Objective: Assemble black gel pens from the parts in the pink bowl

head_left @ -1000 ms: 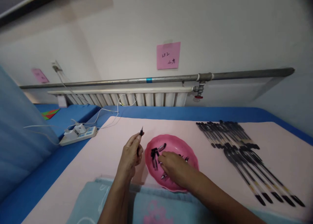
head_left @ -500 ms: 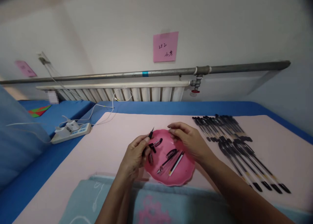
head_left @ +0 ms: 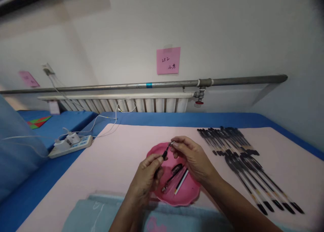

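Observation:
My left hand (head_left: 148, 173) is closed around a slim black pen part (head_left: 164, 154) that points up and to the right. My right hand (head_left: 193, 157) pinches a small silvery piece (head_left: 172, 143) against the tip of that part. Both hands hover over a pink dish (head_left: 186, 195) on the pink table cover. In the dish lie a white refill (head_left: 181, 182) and several dark pen parts (head_left: 174, 171).
A long row of black pens (head_left: 243, 159) lies to the right on the pink cover. A white power strip (head_left: 68, 144) with cables sits at the left on the blue table. A light blue cloth (head_left: 101, 215) covers the near edge. Behind, a radiator and a pipe run along the wall.
My right hand left the dish with a small piece and came to the tip of the part in my left hand, which tilted towards it. The view shifted slightly.

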`<state>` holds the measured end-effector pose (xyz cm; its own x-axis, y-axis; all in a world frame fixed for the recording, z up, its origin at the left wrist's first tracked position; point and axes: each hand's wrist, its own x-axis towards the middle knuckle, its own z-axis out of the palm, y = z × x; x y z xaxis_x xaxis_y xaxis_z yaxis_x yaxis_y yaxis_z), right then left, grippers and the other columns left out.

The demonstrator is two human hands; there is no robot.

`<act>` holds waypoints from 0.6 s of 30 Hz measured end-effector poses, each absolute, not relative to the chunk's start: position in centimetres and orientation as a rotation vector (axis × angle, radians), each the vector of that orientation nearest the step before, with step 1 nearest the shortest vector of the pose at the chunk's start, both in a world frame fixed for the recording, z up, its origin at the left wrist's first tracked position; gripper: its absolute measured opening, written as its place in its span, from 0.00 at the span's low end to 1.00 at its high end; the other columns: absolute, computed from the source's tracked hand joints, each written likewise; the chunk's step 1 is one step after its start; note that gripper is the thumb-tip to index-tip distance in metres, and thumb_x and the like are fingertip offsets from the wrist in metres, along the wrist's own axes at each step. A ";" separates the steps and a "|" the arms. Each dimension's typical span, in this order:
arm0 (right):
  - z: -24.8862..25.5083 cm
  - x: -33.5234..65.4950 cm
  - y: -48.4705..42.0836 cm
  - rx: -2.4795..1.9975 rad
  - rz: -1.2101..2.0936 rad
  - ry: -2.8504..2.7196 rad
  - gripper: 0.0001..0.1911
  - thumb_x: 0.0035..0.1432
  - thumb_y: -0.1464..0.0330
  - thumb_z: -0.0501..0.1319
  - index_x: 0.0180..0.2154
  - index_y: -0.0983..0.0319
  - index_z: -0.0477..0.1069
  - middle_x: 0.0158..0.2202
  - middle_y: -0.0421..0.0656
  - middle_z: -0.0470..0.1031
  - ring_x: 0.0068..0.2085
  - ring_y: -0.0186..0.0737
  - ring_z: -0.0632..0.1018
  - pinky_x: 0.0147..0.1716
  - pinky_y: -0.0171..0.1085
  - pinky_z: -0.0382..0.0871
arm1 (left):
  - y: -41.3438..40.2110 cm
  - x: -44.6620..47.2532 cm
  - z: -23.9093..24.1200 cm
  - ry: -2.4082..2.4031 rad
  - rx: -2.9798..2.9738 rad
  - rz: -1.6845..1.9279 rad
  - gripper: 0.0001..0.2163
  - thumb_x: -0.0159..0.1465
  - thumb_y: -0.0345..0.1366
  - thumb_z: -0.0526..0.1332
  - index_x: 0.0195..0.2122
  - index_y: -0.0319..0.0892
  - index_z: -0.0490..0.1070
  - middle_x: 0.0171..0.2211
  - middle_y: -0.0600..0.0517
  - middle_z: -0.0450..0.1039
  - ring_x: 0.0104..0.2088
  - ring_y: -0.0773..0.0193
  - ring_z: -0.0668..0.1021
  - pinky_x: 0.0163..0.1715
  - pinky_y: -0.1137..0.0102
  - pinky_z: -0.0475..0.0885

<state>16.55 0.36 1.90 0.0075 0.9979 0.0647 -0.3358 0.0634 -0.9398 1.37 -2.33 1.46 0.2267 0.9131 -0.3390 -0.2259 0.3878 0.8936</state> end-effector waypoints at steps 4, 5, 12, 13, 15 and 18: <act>2.0 16.6 0.3 -0.933 1.300 -1.040 0.10 0.46 0.64 0.67 0.32 0.62 0.74 0.24 0.38 0.74 0.24 0.32 0.71 0.27 0.34 0.63 | -2.3 1.4 1.5 1.047 0.828 0.930 0.16 0.51 0.48 0.64 0.33 0.41 0.66 0.12 0.62 0.58 0.11 0.78 0.52 0.12 0.78 0.40; 2.0 16.6 0.3 -0.932 1.292 -1.045 0.10 0.46 0.64 0.67 0.32 0.62 0.74 0.23 0.38 0.74 0.24 0.32 0.71 0.27 0.34 0.63 | -2.3 1.4 1.5 1.053 0.827 0.928 0.16 0.51 0.48 0.64 0.34 0.41 0.66 0.12 0.62 0.58 0.11 0.78 0.52 0.12 0.78 0.40; 2.0 16.6 0.5 -0.926 1.247 -0.945 0.11 0.45 0.64 0.67 0.32 0.61 0.74 0.28 0.41 0.77 0.26 0.33 0.72 0.27 0.34 0.64 | -2.4 1.5 1.4 1.039 0.818 0.903 0.16 0.51 0.47 0.64 0.33 0.41 0.66 0.11 0.63 0.57 0.10 0.78 0.51 0.11 0.78 0.39; 2.0 16.6 0.4 -0.935 1.251 -0.969 0.11 0.45 0.64 0.67 0.32 0.61 0.74 0.27 0.40 0.77 0.25 0.32 0.71 0.27 0.34 0.64 | -2.3 1.5 1.4 1.042 0.818 0.905 0.16 0.51 0.47 0.64 0.33 0.41 0.67 0.11 0.63 0.57 0.10 0.78 0.51 0.11 0.78 0.39; 2.1 16.5 0.3 -0.959 1.250 -1.020 0.11 0.45 0.64 0.67 0.32 0.62 0.74 0.25 0.39 0.75 0.24 0.32 0.71 0.27 0.34 0.63 | -2.3 1.5 1.4 1.048 0.813 0.907 0.16 0.51 0.47 0.64 0.33 0.42 0.67 0.11 0.62 0.57 0.10 0.78 0.51 0.11 0.78 0.39; 2.3 16.5 0.1 -0.987 1.260 -1.083 0.10 0.46 0.64 0.66 0.32 0.62 0.74 0.23 0.38 0.74 0.24 0.32 0.71 0.27 0.34 0.63 | -2.2 1.5 1.2 1.048 0.807 0.903 0.15 0.52 0.46 0.64 0.34 0.42 0.66 0.11 0.62 0.58 0.10 0.78 0.52 0.11 0.78 0.39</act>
<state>16.48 0.09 2.26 -0.0003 0.9973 0.0731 -0.2221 0.0712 -0.9724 1.47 -2.22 1.25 0.2315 0.9032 -0.3613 -0.2239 0.4109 0.8838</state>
